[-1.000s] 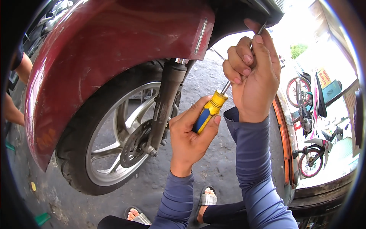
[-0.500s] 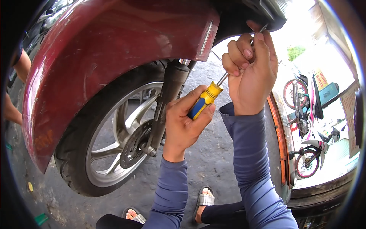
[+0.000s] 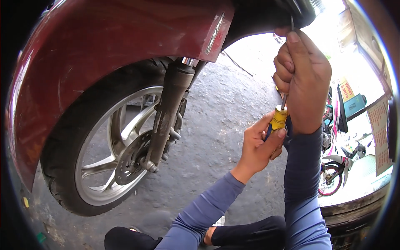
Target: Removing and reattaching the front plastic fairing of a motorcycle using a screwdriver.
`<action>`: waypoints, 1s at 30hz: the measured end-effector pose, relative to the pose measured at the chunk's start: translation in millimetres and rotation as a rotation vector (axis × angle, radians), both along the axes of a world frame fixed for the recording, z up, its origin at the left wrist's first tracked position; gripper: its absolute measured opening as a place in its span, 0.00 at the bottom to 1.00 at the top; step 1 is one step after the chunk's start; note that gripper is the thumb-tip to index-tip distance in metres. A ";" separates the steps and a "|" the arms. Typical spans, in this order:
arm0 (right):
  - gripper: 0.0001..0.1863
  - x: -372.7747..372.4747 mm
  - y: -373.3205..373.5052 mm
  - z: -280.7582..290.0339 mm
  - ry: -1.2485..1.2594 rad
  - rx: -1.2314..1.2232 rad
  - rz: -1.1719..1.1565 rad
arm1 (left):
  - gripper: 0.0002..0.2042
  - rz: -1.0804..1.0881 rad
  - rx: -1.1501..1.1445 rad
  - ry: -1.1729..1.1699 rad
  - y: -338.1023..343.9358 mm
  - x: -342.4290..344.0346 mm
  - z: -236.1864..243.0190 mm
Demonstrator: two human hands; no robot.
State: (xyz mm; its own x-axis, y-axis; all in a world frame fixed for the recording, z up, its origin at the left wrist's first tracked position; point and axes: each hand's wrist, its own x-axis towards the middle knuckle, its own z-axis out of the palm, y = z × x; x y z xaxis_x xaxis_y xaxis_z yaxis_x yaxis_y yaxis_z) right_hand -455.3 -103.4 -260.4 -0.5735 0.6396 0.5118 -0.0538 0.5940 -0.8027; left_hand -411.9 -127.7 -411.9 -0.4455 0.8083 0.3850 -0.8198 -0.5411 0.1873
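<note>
My left hand (image 3: pixel 257 146) is closed round the yellow-and-blue handle of a screwdriver (image 3: pixel 280 116). Farther up, my right hand (image 3: pixel 307 77) has its fingers curled about the metal shaft. The shaft's upper end shows above my right thumb, at the underside of a black plastic panel (image 3: pixel 254 16); the tip's exact contact is hard to make out. To the left of both hands is a motorbike's scuffed dark red fairing (image 3: pixel 104 35) above the front wheel (image 3: pixel 62 137), with a fork leg (image 3: pixel 170 110) and brake disc (image 3: pixel 127 166).
Grey, rough ground (image 3: pixel 216 141) lies beneath the wheel and my bent legs (image 3: pixel 250 233). Beyond my right arm stand a white-and-pink motorbike (image 3: pixel 339 158) and a hanging printed sheet (image 3: pixel 378 135). A thin dark cable (image 3: pixel 237 63) shows below the black panel.
Both hands and the screwdriver have shifted right in the view, and the screwdriver has swung from slanted to nearly upright. The fairing and wheel appear farther left. My grips stay closed.
</note>
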 end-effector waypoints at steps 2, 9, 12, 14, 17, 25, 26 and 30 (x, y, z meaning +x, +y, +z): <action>0.14 -4.2 -3.6 -4.7 0.022 -0.010 0.009 | 0.23 -0.274 0.138 -0.141 -9.8 -15.2 -7.1; 0.14 -21.2 1.8 -24.8 0.375 -0.301 0.360 | 0.22 0.862 -0.447 0.599 -44.0 -60.2 -14.3; 0.13 -28.2 5.0 -33.0 0.441 -0.290 0.369 | 0.22 0.980 -0.455 0.667 -43.0 -74.6 -17.3; 0.13 -35.7 3.1 -36.3 0.473 -0.277 0.360 | 0.22 0.879 -0.397 0.720 -40.1 -91.9 -28.3; 0.13 -42.6 4.1 -38.3 0.535 -0.214 0.320 | 0.21 0.457 -0.369 0.640 -44.2 -120.3 -27.9; 0.16 -48.1 19.2 -36.0 0.560 -0.113 0.310 | 0.21 0.037 -0.090 0.359 -15.4 -131.0 -31.8; 0.16 -47.6 19.8 -35.0 0.556 -0.108 0.307 | 0.21 0.117 -0.149 0.412 -15.1 -130.9 -27.5; 0.18 -44.2 14.7 -36.1 0.529 -0.114 0.287 | 0.22 0.499 -0.283 0.564 -15.6 -112.2 -26.8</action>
